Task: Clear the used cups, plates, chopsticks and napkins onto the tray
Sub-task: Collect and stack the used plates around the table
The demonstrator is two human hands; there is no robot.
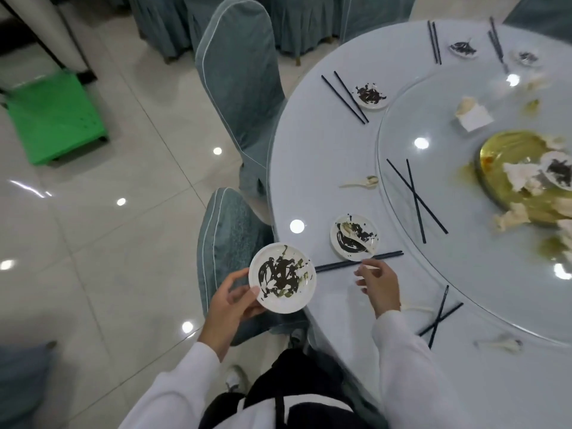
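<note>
Near edge of the round table [309, 168]: a person stands here in white sleeves, both hands forward.
Left hand [230, 300]: fingers and thumb curled round the rim of a small white plate [282, 278] smeared with dark sauce, held level off the table's near-left edge, above a covered chair [226, 243].
Right hand [376, 281]: fingertips pinched on a thin pale stick (too blurred to name), just beside a dark chopstick pair [359, 261] lying across the cloth.
Second dirty plate [354, 236]: on the table just beyond that pair, with a white spoon in it.
Crossed chopsticks [439, 317]: right of the right wrist, near the glass turntable [464, 181].
Far side: two more soiled plates, each beside its chopsticks.
Turntable: gold platter [510, 156], crumpled napkins, spills.
Floor, far left: green cart [52, 119].
</note>
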